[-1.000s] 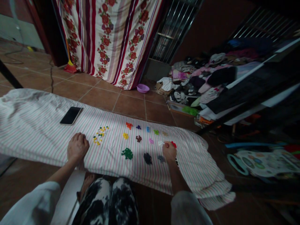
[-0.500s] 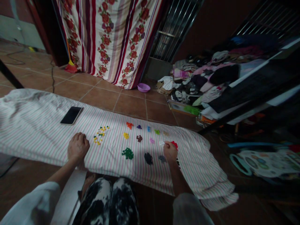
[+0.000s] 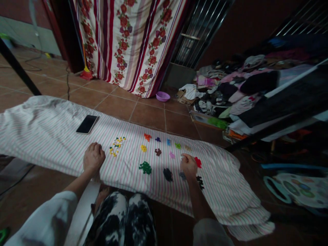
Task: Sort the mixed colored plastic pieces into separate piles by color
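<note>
Fingertips bunched close on the right hand (image 3: 189, 165), seen from the head camera, right down at the white pieces (image 3: 182, 157)! They sit just at the tips, partly hidden, and whether one is pinched, I cannot tell. Red pieces (image 3: 197, 162) lie just to the right of the knuckles, black pieces (image 3: 200, 183) by the wrist, grey pieces (image 3: 182, 176) on its left side, partly covered. Beige pieces (image 3: 188, 148) lie just beyond the fingers, pink pieces (image 3: 172, 155) to their left. Over to the left hand (image 3: 93, 157): palm down on the striped cloth (image 3: 123, 174), fingers curled, anything beneath hidden, so its grip I cannot call. Near it, to the right, lies a yellow, white and green mix (image 3: 117, 147); beyond it, the phone (image 3: 87, 124).
</note>
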Demonstrator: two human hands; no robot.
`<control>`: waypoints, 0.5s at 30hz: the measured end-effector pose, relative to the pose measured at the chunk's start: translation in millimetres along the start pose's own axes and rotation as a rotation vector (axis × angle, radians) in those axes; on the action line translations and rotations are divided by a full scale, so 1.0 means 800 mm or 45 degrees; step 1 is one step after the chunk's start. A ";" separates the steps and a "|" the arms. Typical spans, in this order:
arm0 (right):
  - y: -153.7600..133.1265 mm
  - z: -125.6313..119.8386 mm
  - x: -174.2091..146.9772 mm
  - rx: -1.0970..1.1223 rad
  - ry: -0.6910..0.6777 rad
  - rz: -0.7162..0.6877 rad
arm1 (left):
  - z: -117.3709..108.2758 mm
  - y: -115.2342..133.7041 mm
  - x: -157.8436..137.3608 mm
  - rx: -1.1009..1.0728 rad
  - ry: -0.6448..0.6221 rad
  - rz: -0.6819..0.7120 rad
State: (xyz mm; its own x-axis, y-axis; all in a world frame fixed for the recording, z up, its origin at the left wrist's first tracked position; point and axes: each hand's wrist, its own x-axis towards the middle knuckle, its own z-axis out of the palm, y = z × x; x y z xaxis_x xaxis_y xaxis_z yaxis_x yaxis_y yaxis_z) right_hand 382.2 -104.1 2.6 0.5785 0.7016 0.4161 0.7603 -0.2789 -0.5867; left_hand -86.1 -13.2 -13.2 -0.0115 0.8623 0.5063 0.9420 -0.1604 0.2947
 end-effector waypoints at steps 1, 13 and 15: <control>-0.009 0.004 -0.002 0.029 -0.004 -0.018 | 0.000 0.000 0.000 0.000 -0.004 -0.004; -0.144 0.079 -0.064 0.425 -0.299 -0.435 | 0.008 -0.003 -0.001 0.000 -0.015 -0.038; -0.162 0.094 -0.077 0.448 -0.349 -0.479 | 0.009 -0.002 -0.001 -0.006 -0.025 -0.055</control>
State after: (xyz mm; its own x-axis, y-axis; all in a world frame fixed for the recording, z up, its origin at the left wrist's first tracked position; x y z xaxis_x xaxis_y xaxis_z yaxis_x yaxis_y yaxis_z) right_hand 225.5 -62.0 0.7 0.1546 0.8674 0.4730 0.7276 0.2239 -0.6484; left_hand -85.5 -10.5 -19.9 -0.0452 0.8778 0.4769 0.9393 -0.1253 0.3195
